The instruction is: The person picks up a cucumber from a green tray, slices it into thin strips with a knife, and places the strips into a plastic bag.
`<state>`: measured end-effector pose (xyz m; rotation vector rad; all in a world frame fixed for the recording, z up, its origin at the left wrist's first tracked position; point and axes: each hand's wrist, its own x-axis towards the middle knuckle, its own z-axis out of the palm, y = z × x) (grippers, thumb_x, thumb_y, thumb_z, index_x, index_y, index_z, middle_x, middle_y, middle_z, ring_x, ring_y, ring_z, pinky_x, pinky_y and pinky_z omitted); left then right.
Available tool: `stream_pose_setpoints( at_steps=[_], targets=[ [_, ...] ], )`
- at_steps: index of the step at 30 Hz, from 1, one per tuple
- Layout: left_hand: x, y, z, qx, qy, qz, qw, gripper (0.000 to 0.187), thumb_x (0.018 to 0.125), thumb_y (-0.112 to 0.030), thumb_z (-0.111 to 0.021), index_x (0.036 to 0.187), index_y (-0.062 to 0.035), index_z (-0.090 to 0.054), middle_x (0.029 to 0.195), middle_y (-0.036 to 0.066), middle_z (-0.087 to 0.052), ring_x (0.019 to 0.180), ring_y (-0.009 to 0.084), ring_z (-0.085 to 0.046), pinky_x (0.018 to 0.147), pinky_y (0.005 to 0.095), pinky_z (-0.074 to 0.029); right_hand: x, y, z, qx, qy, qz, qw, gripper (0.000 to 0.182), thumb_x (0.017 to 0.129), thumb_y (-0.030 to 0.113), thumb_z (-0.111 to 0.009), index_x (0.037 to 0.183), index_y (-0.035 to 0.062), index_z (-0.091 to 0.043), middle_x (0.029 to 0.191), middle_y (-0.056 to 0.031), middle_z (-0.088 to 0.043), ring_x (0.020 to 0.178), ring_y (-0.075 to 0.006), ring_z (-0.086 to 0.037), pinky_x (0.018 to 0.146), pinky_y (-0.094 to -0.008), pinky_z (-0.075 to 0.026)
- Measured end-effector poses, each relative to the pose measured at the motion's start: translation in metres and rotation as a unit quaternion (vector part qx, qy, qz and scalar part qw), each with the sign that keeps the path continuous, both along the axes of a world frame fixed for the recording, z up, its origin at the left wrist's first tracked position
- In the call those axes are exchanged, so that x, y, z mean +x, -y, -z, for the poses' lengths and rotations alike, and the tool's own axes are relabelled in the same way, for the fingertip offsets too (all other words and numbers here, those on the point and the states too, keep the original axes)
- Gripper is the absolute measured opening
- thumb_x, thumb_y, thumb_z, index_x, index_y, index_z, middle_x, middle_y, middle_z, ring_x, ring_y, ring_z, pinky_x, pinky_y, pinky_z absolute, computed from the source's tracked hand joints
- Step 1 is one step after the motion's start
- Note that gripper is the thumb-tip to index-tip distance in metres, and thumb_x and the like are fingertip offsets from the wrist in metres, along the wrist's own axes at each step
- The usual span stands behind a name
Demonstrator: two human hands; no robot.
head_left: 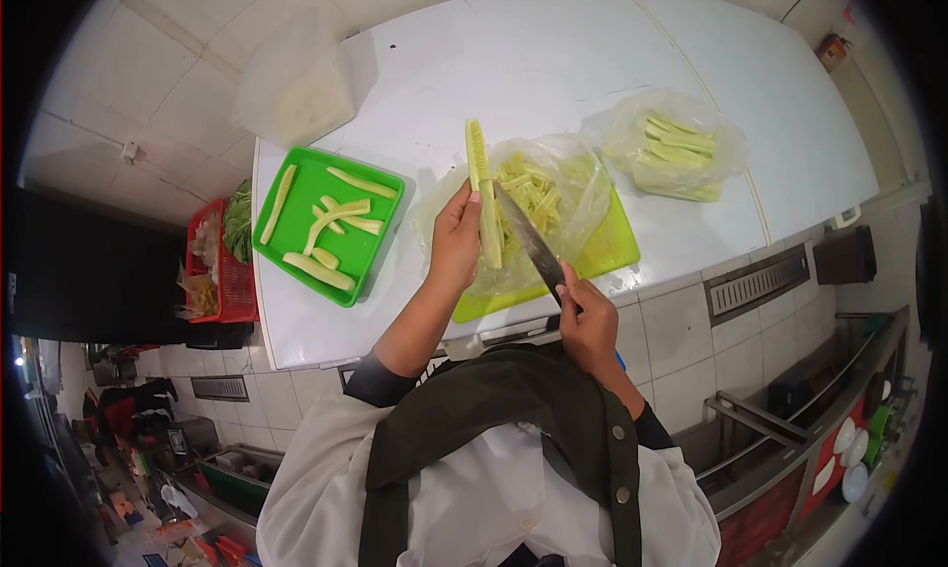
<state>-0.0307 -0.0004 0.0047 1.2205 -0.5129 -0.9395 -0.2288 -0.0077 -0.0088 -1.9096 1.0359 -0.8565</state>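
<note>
My left hand [457,233] grips a long strip of cucumber [481,162], held upright with its cut, seedy face showing. In my right hand [588,315] is a knife [533,239], its blade slanting up and left so that the tip meets the cucumber near my left fingers. Beneath both lies an open clear plastic bag [590,182] holding pale green scraps [533,194]. The bag rests on a yellow-green cutting board [610,239]. To the left, a green tray [286,261] carries several cucumber pieces [341,216].
Another plastic bag [681,157] with cucumber strips lies on the white table [553,43] to the right. A translucent container [296,88] stands at the table's back left corner. Past the left edge is a red crate [237,285] with leafy greens. Metal racks [770,419] stand at lower right.
</note>
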Motion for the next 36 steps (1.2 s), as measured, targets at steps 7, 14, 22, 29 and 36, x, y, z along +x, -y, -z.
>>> stream_pose_setpoints(
  at_steps=[7, 14, 22, 29, 36],
  targets=[
    [0.003, 0.001, -0.01, -0.009, -0.063, -0.033, 0.997, 0.037, 0.098, -0.022, -0.031, 0.121, 0.0041, -0.043, 0.117, 0.017, -0.053, 0.102, 0.0245, -0.057, 0.086, 0.0381, -0.049, -0.006, 0.001, 0.0, 0.031, 0.027, 0.007, 0.999, 0.029, 0.081, 0.002, -0.057, 0.109, 0.0009, -0.06, 0.064, -0.0126, -0.052, 0.053, -0.0209, -0.049, 0.052, -0.0281, -0.04],
    [0.018, -0.005, -0.013, -0.111, -0.072, -0.062, 0.989, 0.038, 0.098, -0.024, -0.03, 0.116, 0.0056, -0.043, 0.115, 0.021, -0.052, 0.096, 0.0305, -0.058, 0.085, 0.0438, -0.05, -0.013, -0.002, -0.009, 0.077, 0.086, -0.089, 0.989, 0.028, 0.081, 0.003, -0.058, 0.109, 0.0008, -0.061, 0.062, -0.013, -0.051, 0.054, -0.0183, -0.049, 0.053, -0.0263, -0.039],
    [0.016, -0.007, -0.021, -0.147, -0.082, -0.081, 0.982, 0.038, 0.098, -0.025, -0.029, 0.116, 0.0049, -0.043, 0.113, 0.021, -0.051, 0.092, 0.0284, -0.058, 0.084, 0.048, -0.05, -0.012, -0.004, -0.011, 0.044, 0.014, -0.103, 0.994, 0.027, 0.081, 0.004, -0.059, 0.108, 0.0027, -0.062, 0.06, -0.0121, -0.05, 0.05, -0.0212, -0.047, 0.049, -0.0288, -0.038],
    [0.016, -0.005, -0.022, -0.145, -0.092, -0.073, 0.982, 0.039, 0.098, -0.028, -0.03, 0.117, 0.0033, -0.042, 0.114, 0.019, -0.051, 0.093, 0.0262, -0.058, 0.083, 0.0456, -0.051, -0.011, -0.002, -0.01, 0.041, -0.007, -0.105, 0.994, 0.026, 0.08, 0.004, -0.059, 0.106, 0.0007, -0.062, 0.059, -0.0124, -0.048, 0.049, -0.0218, -0.046, 0.048, -0.0288, -0.037],
    [0.012, -0.001, -0.024, -0.146, -0.095, -0.1, 0.98, 0.039, 0.098, -0.027, -0.028, 0.12, 0.0027, -0.04, 0.119, 0.02, -0.048, 0.099, 0.0285, -0.054, 0.085, 0.0506, -0.049, -0.006, -0.003, -0.004, 0.114, 0.079, -0.117, 0.983, 0.027, 0.082, 0.003, -0.057, 0.108, -0.0047, -0.058, 0.064, -0.0113, -0.053, 0.056, -0.0124, -0.046, 0.055, -0.024, -0.039]
  ],
)
